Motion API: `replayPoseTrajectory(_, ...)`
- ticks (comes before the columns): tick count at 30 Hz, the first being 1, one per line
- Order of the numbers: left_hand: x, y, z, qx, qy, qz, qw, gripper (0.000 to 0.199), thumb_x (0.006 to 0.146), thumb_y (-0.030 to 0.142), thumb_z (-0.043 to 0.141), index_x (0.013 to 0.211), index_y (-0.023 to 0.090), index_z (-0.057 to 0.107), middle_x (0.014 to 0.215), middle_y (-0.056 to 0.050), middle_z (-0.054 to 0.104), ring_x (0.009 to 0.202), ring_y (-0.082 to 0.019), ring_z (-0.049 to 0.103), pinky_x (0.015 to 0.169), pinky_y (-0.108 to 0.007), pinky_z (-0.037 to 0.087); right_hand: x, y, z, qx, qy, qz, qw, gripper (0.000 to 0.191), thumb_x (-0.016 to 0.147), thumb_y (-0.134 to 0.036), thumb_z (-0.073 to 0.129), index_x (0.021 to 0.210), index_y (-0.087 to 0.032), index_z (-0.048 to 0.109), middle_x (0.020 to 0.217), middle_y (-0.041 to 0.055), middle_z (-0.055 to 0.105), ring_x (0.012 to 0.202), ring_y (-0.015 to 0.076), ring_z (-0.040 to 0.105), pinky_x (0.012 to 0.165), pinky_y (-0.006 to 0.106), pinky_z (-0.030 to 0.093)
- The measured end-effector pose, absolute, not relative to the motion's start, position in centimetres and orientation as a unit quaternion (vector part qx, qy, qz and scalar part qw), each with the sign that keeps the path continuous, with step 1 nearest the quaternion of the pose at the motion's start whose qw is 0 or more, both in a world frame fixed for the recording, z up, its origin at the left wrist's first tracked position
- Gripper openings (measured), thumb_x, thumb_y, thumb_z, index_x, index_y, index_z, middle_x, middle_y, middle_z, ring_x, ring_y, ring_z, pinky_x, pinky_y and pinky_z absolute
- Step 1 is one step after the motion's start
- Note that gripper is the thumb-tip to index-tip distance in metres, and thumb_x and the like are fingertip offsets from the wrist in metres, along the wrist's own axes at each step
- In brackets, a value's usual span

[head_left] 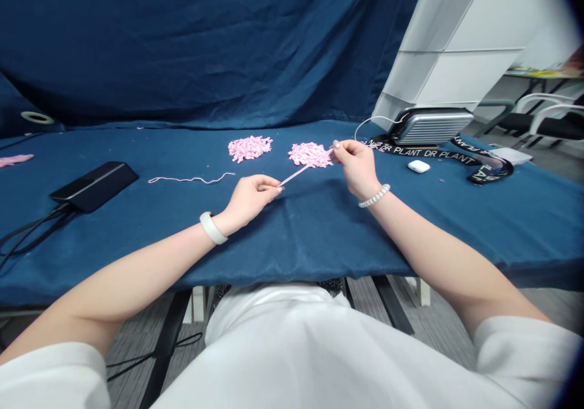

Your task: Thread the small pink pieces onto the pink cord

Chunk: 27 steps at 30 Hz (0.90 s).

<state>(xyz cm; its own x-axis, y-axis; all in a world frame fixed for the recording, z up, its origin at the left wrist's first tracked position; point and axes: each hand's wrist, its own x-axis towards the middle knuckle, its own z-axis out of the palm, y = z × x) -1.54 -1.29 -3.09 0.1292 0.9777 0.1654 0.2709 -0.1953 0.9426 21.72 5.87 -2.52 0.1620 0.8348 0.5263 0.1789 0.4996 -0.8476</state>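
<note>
A taut length of pink cord (305, 168) runs between my two hands above the blue cloth-covered table (292, 244). My left hand (253, 201) pinches its near end between the fingertips. My right hand (356, 165) grips its far end, just beside a heap of crinkled pink cord (310, 154). A second crinkled heap (250, 148) lies further left, behind my left hand. A loose, wavy pink strand (191, 179) rests on the cloth left of my left hand.
A black phone-like device (93, 187) with black cables lies at left. A silver ridged case (429, 127), white earbud case (418, 166) and black "DR PLANT" lanyard (474, 156) lie at right. A pink scrap (16, 160) sits at the far-left edge.
</note>
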Motion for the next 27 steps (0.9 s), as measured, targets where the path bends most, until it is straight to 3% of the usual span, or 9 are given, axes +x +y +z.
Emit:
replayPoseTrajectory(7,-2.0,-1.1,-3.1,0.752,0.486,0.392,0.212,0.012,0.069,0.030,0.066,0.069,0.018,0.068,0.071,-0.004,0.069,0.068,-0.018,0.062,0.066,-0.029,0.044,21.1,4.8,-2.1,-0.417,-0.601,0.265,0.628,0.036,0.072,-0.050,0.063,0.062,-0.017,0.055,0.060,0.0001,0.050,0.058,0.0105,0.046,0.059,0.027,0.041)
replayPoseTrajectory(12,-2.1,-0.7,-3.3,0.779,0.496,0.347,0.161,0.016,0.074,0.033,0.059,0.066,0.018,0.060,0.069,-0.003,0.066,0.065,-0.017,0.059,0.064,-0.028,0.041,20.6,4.0,-1.8,-0.411,-0.621,0.269,0.611,0.028,0.074,-0.042,0.063,0.065,-0.016,0.056,0.064,0.0015,0.054,0.060,0.0109,0.047,0.059,0.027,0.040)
replayPoseTrajectory(18,-2.1,-0.4,-3.3,0.736,0.482,0.396,0.262,0.029,0.082,0.041,0.050,0.063,0.019,0.052,0.072,-0.005,0.067,0.074,-0.019,0.062,0.068,-0.029,0.043,21.0,4.3,-2.2,-0.453,-0.681,0.169,0.550,0.023,0.076,-0.033,0.060,0.062,-0.016,0.056,0.065,0.0018,0.056,0.064,0.0124,0.048,0.063,0.028,0.039)
replayPoseTrajectory(23,-2.0,-0.3,-3.4,0.686,0.490,0.414,0.342,0.037,0.082,0.048,0.050,0.062,0.018,0.058,0.075,-0.007,0.068,0.075,-0.019,0.062,0.070,-0.030,0.047,21.3,4.5,-2.1,-0.453,-0.662,0.169,0.573,0.023,0.076,-0.035,0.060,0.064,-0.016,0.058,0.064,0.0018,0.056,0.063,0.0127,0.049,0.063,0.028,0.039)
replayPoseTrajectory(27,-1.9,-0.1,-3.1,0.629,0.500,0.446,0.394,0.032,0.079,0.047,0.055,0.070,0.016,0.057,0.080,-0.007,0.068,0.079,-0.019,0.063,0.070,-0.031,0.049,21.3,4.5,-2.0,-0.449,-0.664,0.168,0.574,0.023,0.076,-0.036,0.061,0.064,-0.016,0.058,0.064,0.0021,0.056,0.062,0.0125,0.049,0.063,0.028,0.039)
